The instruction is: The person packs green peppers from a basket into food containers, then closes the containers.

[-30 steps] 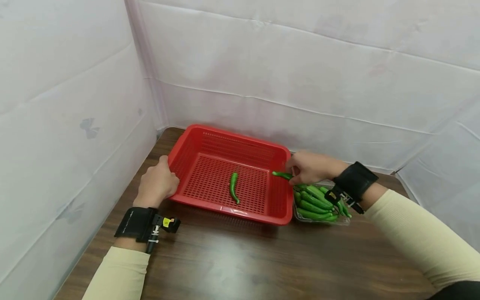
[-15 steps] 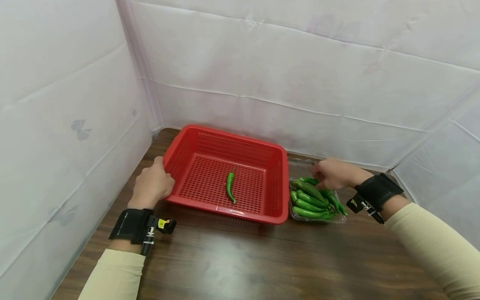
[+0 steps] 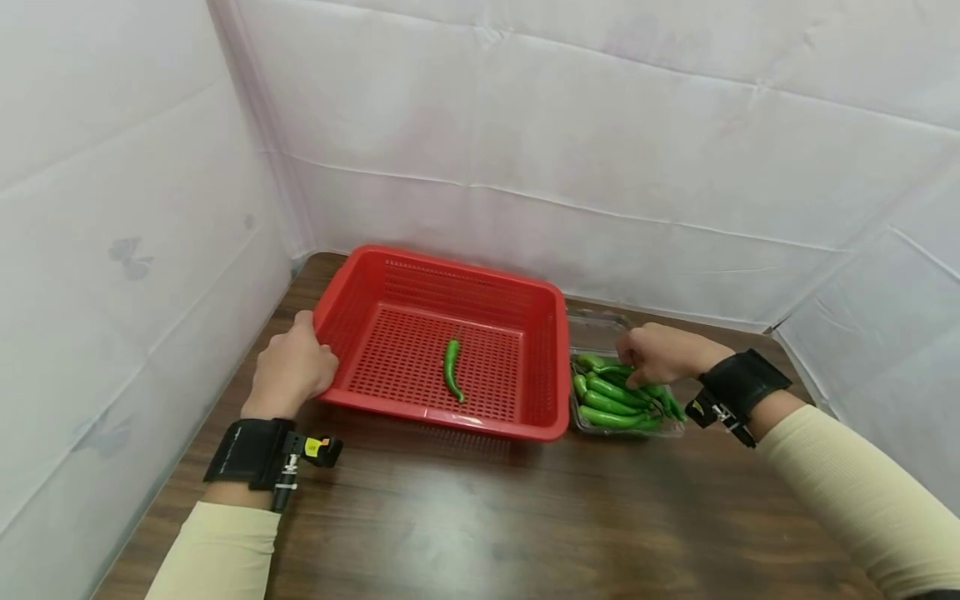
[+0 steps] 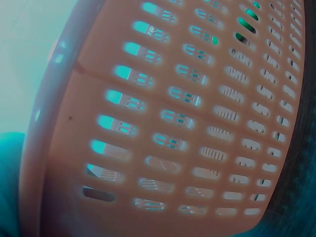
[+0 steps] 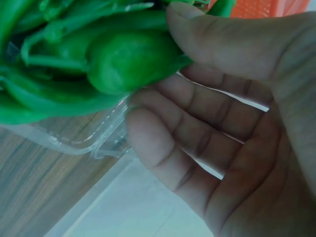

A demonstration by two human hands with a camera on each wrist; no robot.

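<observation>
My left hand (image 3: 291, 367) grips the left rim of a red perforated plastic basket (image 3: 495, 429). Its slotted side wall (image 4: 148, 113) fills the left wrist view, where that hand is not seen. A single green chili pepper (image 3: 451, 371) lies on the basket floor. To the right, my right hand (image 3: 660, 354) reaches into a clear plastic tub (image 3: 671, 428) heaped with green chili peppers (image 3: 611, 404). In the right wrist view, its thumb lies against a green chili pepper (image 5: 131, 61), the other fingers curled beside and below; the index fingertip is hidden.
The basket and tub stand side by side on a dark wood-grain table (image 3: 450, 517). The tub's clear lid (image 3: 596, 325) stands open behind it. White sheeting (image 3: 480, 125) encloses the back and both sides.
A second ago my right hand held a chili pepper at the basket's right rim; it has moved back right, down to the peppers in the tub. The left hand keeps its grip.
</observation>
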